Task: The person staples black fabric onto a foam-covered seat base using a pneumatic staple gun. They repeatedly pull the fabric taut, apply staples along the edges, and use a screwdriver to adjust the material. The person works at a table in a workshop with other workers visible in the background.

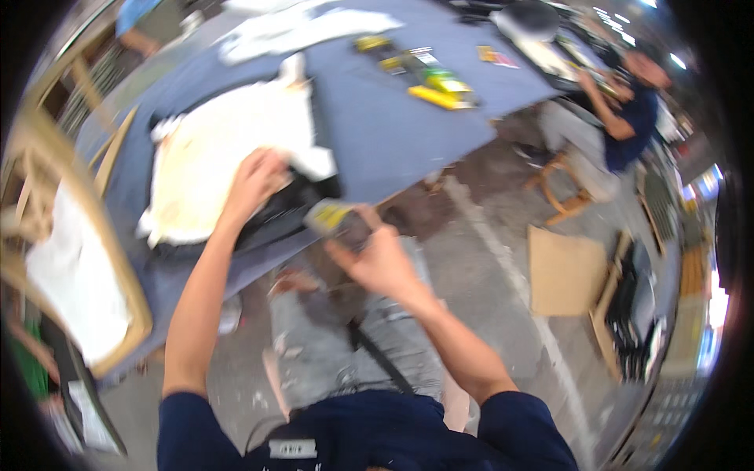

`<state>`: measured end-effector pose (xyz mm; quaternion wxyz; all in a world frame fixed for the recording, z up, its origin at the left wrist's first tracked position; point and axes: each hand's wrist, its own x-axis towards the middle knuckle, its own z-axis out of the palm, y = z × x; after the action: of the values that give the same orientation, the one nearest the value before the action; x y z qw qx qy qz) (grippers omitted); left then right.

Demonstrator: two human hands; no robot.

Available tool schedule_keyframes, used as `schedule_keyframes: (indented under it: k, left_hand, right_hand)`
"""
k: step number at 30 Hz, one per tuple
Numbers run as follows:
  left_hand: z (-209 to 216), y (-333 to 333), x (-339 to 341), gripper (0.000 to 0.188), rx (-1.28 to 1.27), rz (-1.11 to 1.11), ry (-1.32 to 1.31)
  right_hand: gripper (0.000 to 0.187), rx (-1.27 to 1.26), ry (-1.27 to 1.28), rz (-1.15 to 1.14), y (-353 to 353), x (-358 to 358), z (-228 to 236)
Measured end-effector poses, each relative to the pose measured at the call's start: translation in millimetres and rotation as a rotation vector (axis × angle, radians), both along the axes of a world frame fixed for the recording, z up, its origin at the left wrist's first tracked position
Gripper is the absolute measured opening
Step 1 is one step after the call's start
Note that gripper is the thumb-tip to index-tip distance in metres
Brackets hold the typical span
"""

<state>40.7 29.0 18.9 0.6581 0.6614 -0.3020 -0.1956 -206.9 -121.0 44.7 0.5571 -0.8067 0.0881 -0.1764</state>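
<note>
A cream padded panel (pixel 216 149) lies on the blue-grey covered table, with black cover material (pixel 290 200) around its edges. My left hand (pixel 258 182) is at the panel's near right part, fingers bent and drawn together beside the black material; blur hides what is between them. Just past the table's near edge, my right hand (pixel 381 255) is closed around a dark hand tool with a yellow-and-grey end (pixel 334 220). Motion smears the tool, so its exact kind does not show. White pieces stick out at the panel's right corners.
Yellow, green and black tools (pixel 440 82) lie farther back on the table (pixel 369 149), near white cloth (pixel 314 31). A wooden frame (pixel 126 290) stands at left. Rightward, a person (pixel 632 118) sits on a stool (pixel 565 192); cardboard (pixel 565 271) is on the floor.
</note>
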Motion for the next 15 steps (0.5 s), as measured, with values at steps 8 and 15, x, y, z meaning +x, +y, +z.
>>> schedule_keyframes:
  k: [8, 15]
  left_hand:
    - [30.6, 18.8, -97.2, 0.044, 0.308, 0.148, -0.908]
    - [29.7, 15.1, -101.5, 0.042, 0.359, 0.191, -0.899]
  right_hand:
    - [0.036, 0.113, 0.1, -0.004, -45.4, -55.3, 1.8]
    - [0.037, 0.076, -0.038, -0.177, -81.8, -29.3, -9.8]
